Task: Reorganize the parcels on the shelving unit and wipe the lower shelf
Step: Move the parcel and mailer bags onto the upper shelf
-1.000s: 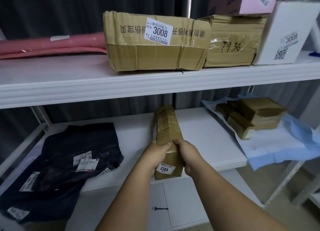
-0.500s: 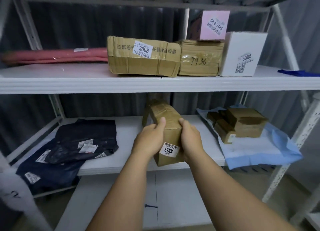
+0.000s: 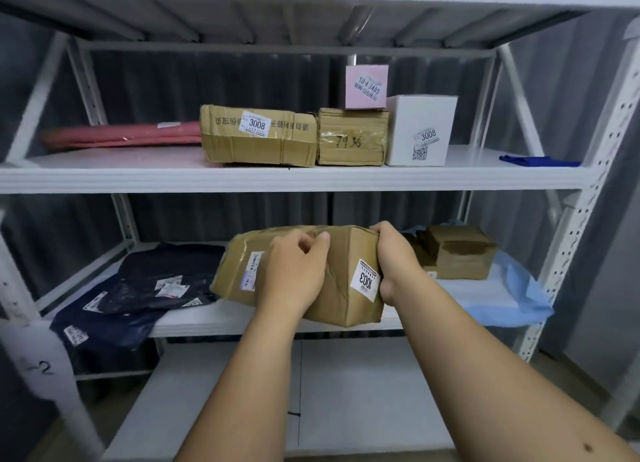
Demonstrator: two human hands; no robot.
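Note:
A long brown taped parcel [image 3: 343,274] labelled 1003 is lifted in front of the middle shelf [image 3: 225,317], turned sideways. My left hand [image 3: 294,271] grips its front face and my right hand [image 3: 393,257] grips its right end. On that shelf lie dark blue mailer bags [image 3: 138,288] at the left and small brown boxes [image 3: 457,252] on a light blue cloth [image 3: 512,291] at the right. The upper shelf [image 3: 277,179] carries a brown box labelled 3008 [image 3: 258,135], a brown box marked 79 [image 3: 351,137], a pink box [image 3: 367,87], a white box [image 3: 419,130] and pink mailers [image 3: 121,135].
A dark blue cloth [image 3: 538,160] lies at the right end of the upper shelf. White perforated uprights [image 3: 568,239] frame the unit. A white bottom shelf [image 3: 346,392] sits below my arms. Grey curtain hangs behind.
The parcel has risen off the middle shelf and swung from end-on to sideways. My view has pulled back and tilted up, showing the whole upper shelf.

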